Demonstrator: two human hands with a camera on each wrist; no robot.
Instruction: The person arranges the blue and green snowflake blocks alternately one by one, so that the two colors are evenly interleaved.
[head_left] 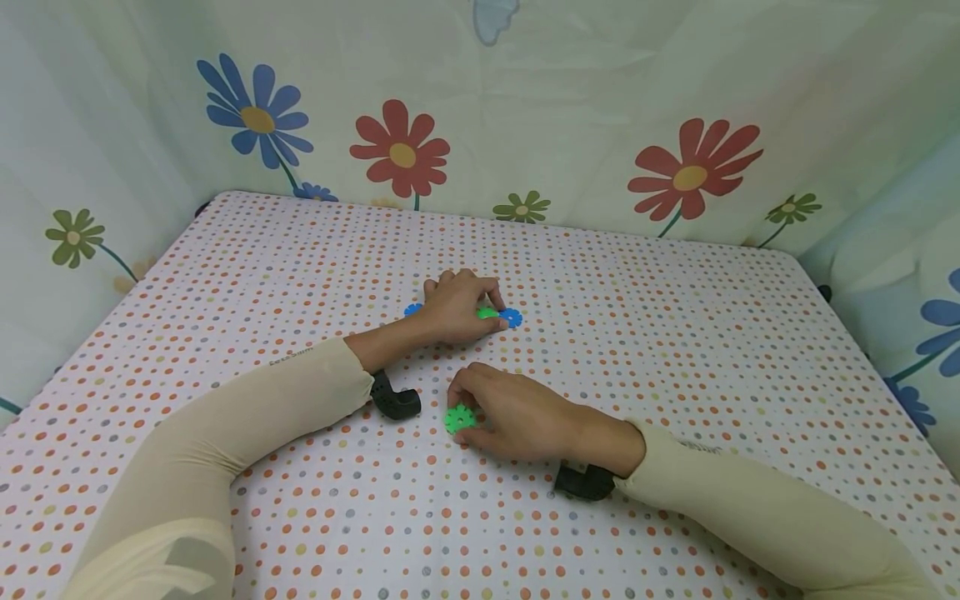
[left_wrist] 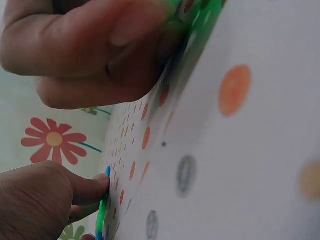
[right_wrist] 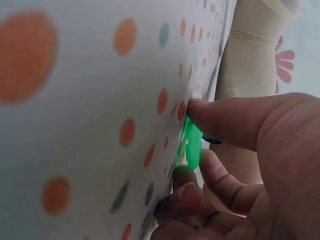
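A row of linked, notched snowflake discs lies across the table under my left hand [head_left: 459,308]. A blue disc [head_left: 512,318] shows at its right end, a green disc [head_left: 487,313] beside it, and another blue disc [head_left: 413,310] left of the wrist; the hand hides the middle. Thumb and index finger of the left hand [left_wrist: 40,200] pinch the row near its right end. Closer to me, my right hand [head_left: 517,414] holds a loose green snowflake disc [head_left: 460,419] between thumb and fingers. That disc [right_wrist: 194,145] stands edge-on just at the tabletop in the right wrist view.
A dotted white cloth [head_left: 675,350] covers the table. Behind it hangs a curtain [head_left: 555,108] printed with flowers. Each wrist carries a black camera mount [head_left: 396,402]; the left one sits close to the right fingers. Pale sleeves [head_left: 285,392] cover both forearms.
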